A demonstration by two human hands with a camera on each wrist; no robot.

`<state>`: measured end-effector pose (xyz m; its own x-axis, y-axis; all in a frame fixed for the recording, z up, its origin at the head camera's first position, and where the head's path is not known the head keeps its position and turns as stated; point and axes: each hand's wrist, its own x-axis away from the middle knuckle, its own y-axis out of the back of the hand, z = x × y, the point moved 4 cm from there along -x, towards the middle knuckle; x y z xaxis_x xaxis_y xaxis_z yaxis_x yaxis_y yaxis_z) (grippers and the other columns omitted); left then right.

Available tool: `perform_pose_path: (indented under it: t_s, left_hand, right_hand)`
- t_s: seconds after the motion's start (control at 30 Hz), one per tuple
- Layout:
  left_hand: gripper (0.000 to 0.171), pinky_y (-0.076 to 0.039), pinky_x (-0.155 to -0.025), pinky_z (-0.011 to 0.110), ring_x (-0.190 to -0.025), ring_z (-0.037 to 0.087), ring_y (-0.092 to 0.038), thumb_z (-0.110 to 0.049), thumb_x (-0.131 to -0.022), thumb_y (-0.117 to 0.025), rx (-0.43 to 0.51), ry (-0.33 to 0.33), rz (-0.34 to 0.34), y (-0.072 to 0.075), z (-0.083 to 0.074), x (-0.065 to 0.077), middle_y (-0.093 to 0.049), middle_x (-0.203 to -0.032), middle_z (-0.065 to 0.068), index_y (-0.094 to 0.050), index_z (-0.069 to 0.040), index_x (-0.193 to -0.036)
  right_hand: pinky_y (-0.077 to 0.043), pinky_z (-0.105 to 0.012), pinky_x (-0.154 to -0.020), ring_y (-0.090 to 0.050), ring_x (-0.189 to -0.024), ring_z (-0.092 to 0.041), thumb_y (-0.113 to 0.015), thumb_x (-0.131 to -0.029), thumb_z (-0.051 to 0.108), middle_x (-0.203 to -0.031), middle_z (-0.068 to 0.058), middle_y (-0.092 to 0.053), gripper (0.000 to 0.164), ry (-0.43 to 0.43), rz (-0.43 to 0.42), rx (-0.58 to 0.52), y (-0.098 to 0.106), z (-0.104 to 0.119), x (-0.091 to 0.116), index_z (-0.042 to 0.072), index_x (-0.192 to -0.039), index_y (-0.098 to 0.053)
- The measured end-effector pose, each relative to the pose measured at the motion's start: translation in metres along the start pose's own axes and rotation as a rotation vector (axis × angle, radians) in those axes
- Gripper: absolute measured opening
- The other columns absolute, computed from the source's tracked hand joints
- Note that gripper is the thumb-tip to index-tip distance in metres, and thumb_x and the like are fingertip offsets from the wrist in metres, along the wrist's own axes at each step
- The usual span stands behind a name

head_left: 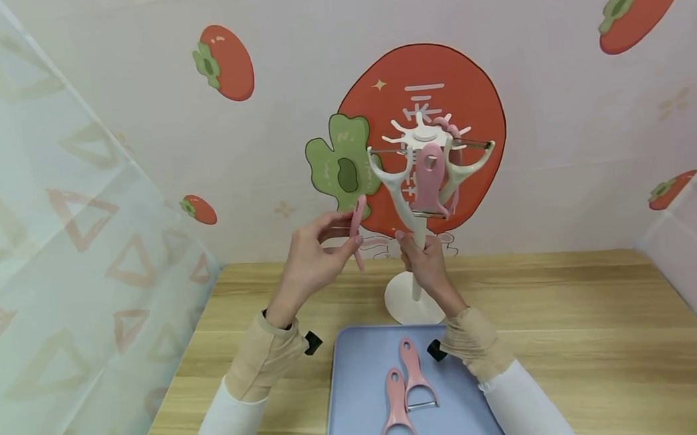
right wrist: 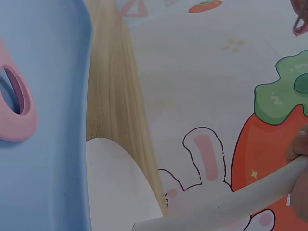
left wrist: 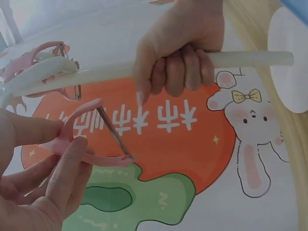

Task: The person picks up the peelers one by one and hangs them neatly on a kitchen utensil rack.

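Note:
My left hand point(head_left: 315, 253) pinches a pink peeler point(left wrist: 91, 156) by its handle, to the left of a white hook stand. In the left wrist view its blade points away from the palm. My right hand point(head_left: 428, 260) grips the stand's white pole point(left wrist: 260, 59) below the hooks. From the hooked top point(head_left: 424, 134) hang a white peeler point(head_left: 394, 185) on the left, another white peeler point(head_left: 468, 169) on the right and a pink peeler point(head_left: 430, 179) in front. More pink shows behind them, partly hidden. The held peeler is apart from the hooks.
A blue tray point(head_left: 347, 364) lies in front of the stand's round white base point(head_left: 400, 301). Two pink peelers, one nearer point(head_left: 396, 391) and one farther point(head_left: 410, 360), lie in it. Behind the wooden table point(head_left: 571, 337) hangs a printed cloth point(head_left: 284, 148).

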<state>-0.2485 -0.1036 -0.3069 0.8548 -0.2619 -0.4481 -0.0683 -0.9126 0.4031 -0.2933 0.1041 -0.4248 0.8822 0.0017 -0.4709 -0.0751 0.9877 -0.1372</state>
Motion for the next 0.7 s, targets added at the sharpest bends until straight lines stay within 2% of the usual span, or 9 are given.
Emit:
perform_pose_path:
  t_s: [0.1, 0.27, 0.47, 0.7]
  left_hand:
    - [0.040, -0.060, -0.086, 0.033, -0.108, 0.022, -0.072, -0.011, -0.090, -0.078, 0.033, -0.032, -0.023, -0.002, -0.006, -0.008, -0.074, -0.118, 0.013, -0.069, -0.003, -0.128]
    - [0.041, -0.061, -0.081, 0.032, -0.107, 0.023, -0.072, -0.011, -0.089, -0.079, 0.103, -0.069, -0.055, -0.005, -0.012, -0.020, -0.073, -0.117, 0.014, -0.069, -0.003, -0.128]
    - [0.041, -0.062, -0.077, 0.035, -0.104, 0.025, -0.073, -0.010, -0.088, -0.080, 0.109, -0.108, -0.111, -0.004, -0.017, -0.028, -0.073, -0.114, 0.015, -0.070, -0.001, -0.127]
    - [0.042, -0.062, -0.076, 0.032, -0.105, 0.025, -0.072, -0.010, -0.089, -0.078, 0.160, -0.142, -0.125, -0.004, -0.024, -0.034, -0.073, -0.117, 0.015, -0.069, 0.000, -0.129]
  right_hand:
    - [-0.023, -0.022, -0.038, -0.034, -0.038, -0.005, -0.059, -0.104, 0.017, -0.046, 0.006, -0.037, 0.052, -0.009, -0.003, 0.005, 0.001, 0.000, 0.000, -0.011, -0.063, -0.045]
    - [-0.025, -0.022, -0.039, -0.033, -0.038, -0.007, -0.061, -0.103, 0.023, -0.046, 0.005, -0.036, 0.054, -0.042, -0.013, 0.004, 0.003, 0.000, 0.002, -0.011, -0.065, -0.045]
    - [-0.027, -0.022, -0.040, -0.034, -0.039, -0.007, -0.060, -0.104, 0.023, -0.047, 0.005, -0.038, 0.055, -0.071, 0.009, 0.014, 0.002, -0.002, 0.002, -0.012, -0.064, -0.045]
    - [-0.026, -0.023, -0.039, -0.034, -0.039, -0.008, -0.059, -0.105, 0.020, -0.047, 0.004, -0.036, 0.053, -0.031, 0.010, 0.008, 0.001, -0.001, 0.000, -0.010, -0.063, -0.045]
